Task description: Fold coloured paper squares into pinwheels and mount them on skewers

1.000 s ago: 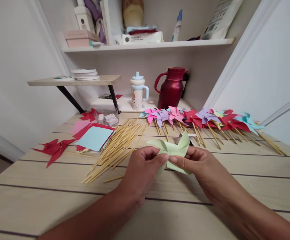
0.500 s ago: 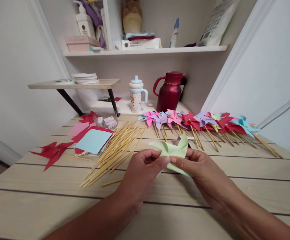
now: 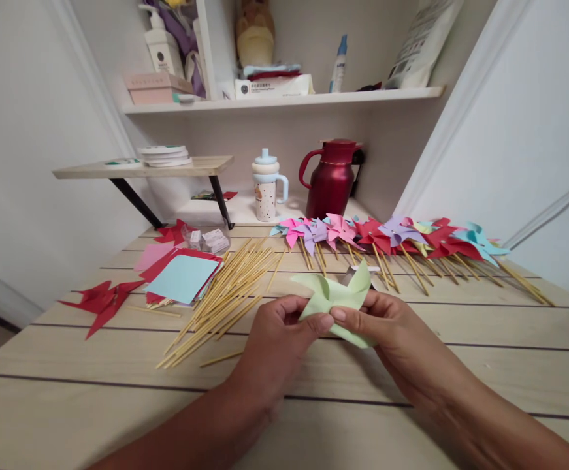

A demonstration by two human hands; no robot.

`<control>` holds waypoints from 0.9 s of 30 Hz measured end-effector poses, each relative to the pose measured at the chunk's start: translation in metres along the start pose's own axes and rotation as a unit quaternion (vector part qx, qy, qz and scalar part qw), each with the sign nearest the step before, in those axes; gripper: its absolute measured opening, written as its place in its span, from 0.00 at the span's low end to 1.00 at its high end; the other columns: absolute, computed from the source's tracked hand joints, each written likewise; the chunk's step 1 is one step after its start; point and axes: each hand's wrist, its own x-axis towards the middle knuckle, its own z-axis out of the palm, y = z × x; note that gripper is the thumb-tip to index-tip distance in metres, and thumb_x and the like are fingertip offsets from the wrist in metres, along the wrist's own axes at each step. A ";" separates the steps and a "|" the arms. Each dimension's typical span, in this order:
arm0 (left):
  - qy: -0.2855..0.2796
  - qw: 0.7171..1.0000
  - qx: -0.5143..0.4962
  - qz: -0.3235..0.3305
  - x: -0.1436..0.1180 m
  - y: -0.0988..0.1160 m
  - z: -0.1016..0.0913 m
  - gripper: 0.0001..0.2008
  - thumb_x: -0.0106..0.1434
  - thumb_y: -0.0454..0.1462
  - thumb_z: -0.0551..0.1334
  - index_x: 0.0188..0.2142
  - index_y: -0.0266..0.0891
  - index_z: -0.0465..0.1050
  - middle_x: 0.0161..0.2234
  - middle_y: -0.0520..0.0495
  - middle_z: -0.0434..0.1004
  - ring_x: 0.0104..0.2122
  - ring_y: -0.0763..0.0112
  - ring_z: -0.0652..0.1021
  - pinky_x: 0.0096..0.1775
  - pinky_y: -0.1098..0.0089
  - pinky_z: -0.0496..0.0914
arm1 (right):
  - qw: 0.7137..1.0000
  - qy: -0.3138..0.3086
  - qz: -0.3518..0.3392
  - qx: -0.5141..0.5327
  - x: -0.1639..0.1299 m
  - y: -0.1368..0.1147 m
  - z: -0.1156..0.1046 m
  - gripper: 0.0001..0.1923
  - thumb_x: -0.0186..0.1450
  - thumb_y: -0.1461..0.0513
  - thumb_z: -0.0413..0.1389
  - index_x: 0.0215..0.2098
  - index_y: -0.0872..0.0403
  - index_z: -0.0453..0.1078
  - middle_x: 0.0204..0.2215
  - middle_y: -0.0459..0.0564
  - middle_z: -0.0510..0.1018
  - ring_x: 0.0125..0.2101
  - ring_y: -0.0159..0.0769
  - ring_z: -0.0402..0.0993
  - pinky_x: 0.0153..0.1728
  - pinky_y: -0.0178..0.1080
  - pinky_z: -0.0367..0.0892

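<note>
A: What changed? Barely anything. Both hands sit a touch lower and left in view than half a second back, mostly head drift. The pinch on the pale green folded paper pinwheel head (image 3: 337, 301) is the same, so the folding at its centre is still in hand, I'd judge.

B: Go left to right.

A: Far left, flat red paper cut-outs with pointed blades (image 3: 102, 299) on the pale wooden slatted desk (image 3: 68, 405). Next, a stack of square paper sheets, light blue on top of red (image 3: 182, 278), matte, crisp edges. Then a loose fan of thin bamboo sticks (image 3: 225, 294), smooth, straw-coloured.

B: Hands?

A: Left hand (image 3: 277, 339) closed, thumb and fingertips pinching the green pinwheel's left-centre flap. Right hand (image 3: 387, 326) closed too, thumb pressing the centre, fingers under the right blades. The pinwheel is held just above the desk, front centre, between both hands; blades curled, soft folds.

B: Behind?

A: Speckled white sippy cup with blue lid (image 3: 266, 185), glossy dark red jug with a handle (image 3: 332, 177), then a row of finished paper pinwheels on sticks, pink, lilac, red, blue (image 3: 387, 236), running to the right. Something small and grey behind the green one; can't tell what.
</note>
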 end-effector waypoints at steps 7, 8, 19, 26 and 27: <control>0.014 0.998 0.057 0.023 0.001 -0.002 -0.002 0.11 0.56 0.41 0.68 0.38 0.39 0.79 0.40 0.44 0.82 0.43 0.59 0.78 0.45 0.65 0.69 | 1.000 -0.002 -0.008 -0.023 0.002 0.000 -0.004 0.14 0.51 0.56 0.71 0.34 0.52 0.81 0.32 0.50 0.85 0.35 0.40 0.80 0.41 0.41 0.72; 0.024 0.996 0.073 0.034 0.001 -0.001 -0.002 0.12 0.56 0.41 0.68 0.38 0.40 0.78 0.42 0.43 0.81 0.44 0.58 0.77 0.45 0.64 0.69 | 0.999 0.004 -0.013 -0.035 0.002 -0.001 -0.005 0.14 0.51 0.56 0.71 0.34 0.53 0.81 0.31 0.50 0.85 0.35 0.40 0.80 0.40 0.40 0.72; -0.010 0.999 0.031 -0.032 0.001 0.010 -0.007 0.13 0.55 0.40 0.69 0.39 0.35 0.78 0.40 0.41 0.82 0.42 0.59 0.79 0.46 0.63 0.68 | 0.994 0.014 -0.040 -0.104 0.001 0.000 -0.008 0.12 0.51 0.55 0.70 0.32 0.50 0.80 0.29 0.47 0.84 0.32 0.38 0.80 0.35 0.38 0.72; 0.031 0.997 0.040 -0.050 -0.001 0.009 -0.004 0.14 0.51 0.43 0.72 0.34 0.35 0.80 0.36 0.42 0.83 0.38 0.62 0.79 0.42 0.66 0.69 | 0.988 -0.018 -0.043 -0.148 0.001 0.001 -0.008 0.10 0.54 0.53 0.68 0.30 0.49 0.79 0.30 0.47 0.83 0.34 0.42 0.79 0.38 0.42 0.72; 0.040 0.997 0.043 -0.052 -0.001 0.008 -0.003 0.15 0.51 0.43 0.72 0.34 0.35 0.80 0.36 0.41 0.83 0.38 0.61 0.80 0.42 0.65 0.69 | 0.988 -0.023 -0.044 -0.143 0.000 0.002 -0.008 0.09 0.55 0.53 0.67 0.30 0.49 0.79 0.30 0.47 0.83 0.34 0.42 0.79 0.39 0.43 0.72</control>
